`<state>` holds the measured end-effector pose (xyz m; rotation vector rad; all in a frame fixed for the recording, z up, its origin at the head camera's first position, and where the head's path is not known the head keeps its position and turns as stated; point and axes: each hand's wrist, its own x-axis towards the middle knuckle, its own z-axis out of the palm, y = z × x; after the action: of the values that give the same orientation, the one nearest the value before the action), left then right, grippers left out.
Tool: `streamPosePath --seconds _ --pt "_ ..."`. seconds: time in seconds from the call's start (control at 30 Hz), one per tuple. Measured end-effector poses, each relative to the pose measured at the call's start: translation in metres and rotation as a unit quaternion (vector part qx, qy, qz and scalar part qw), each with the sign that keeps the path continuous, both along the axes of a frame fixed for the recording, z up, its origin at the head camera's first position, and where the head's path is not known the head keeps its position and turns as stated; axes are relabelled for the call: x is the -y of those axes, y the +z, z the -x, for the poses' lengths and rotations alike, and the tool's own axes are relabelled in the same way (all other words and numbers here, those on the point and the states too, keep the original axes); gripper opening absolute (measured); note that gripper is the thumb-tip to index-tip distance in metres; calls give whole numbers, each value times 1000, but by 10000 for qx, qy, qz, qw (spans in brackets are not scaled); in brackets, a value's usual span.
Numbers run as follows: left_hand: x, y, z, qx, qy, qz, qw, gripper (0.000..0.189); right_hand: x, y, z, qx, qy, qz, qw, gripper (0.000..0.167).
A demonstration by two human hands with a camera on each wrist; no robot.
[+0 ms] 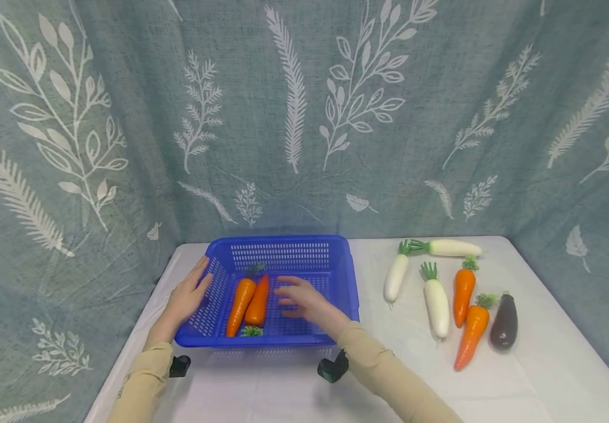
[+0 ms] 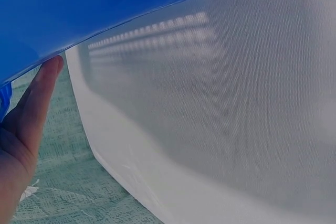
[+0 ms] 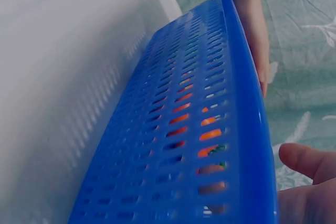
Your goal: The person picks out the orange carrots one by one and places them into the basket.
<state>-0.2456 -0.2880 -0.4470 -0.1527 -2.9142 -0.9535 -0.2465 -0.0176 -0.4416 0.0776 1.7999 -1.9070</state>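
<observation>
A blue perforated plastic basket (image 1: 309,339) stands on the white table with two carrots in it. One carrot (image 1: 241,302) lies at the left, and the other carrot (image 1: 258,304) lies right beside it with its tip toward the back. My left hand (image 1: 185,296) rests along the basket's left rim, fingers extended; the left wrist view shows the thumb (image 2: 44,87) at the basket's edge. Over the basket's interior, to the right of the carrots, my right hand (image 1: 306,299) spreads its fingers and holds nothing. From the right wrist, the carrots show orange through the slots of the basket (image 3: 173,114).
On the table's right side lie several white radishes (image 1: 436,308), two more carrots (image 1: 472,336) with green tops and a dark eggplant (image 1: 505,323). A patterned grey-green curtain (image 1: 293,194) hangs behind the table (image 1: 262,388) and along its sides.
</observation>
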Motion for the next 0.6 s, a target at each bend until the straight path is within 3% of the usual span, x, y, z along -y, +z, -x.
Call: streamPosePath --seconds 0.3,0.6 --pt "-1 1 0 -2 -8 4 10000 56 -17 7 -4 -46 217 -77 9997 51" --pt "-2 4 -2 48 16 -28 10000 56 -37 11 -4 -447 424 -3 9981 52"
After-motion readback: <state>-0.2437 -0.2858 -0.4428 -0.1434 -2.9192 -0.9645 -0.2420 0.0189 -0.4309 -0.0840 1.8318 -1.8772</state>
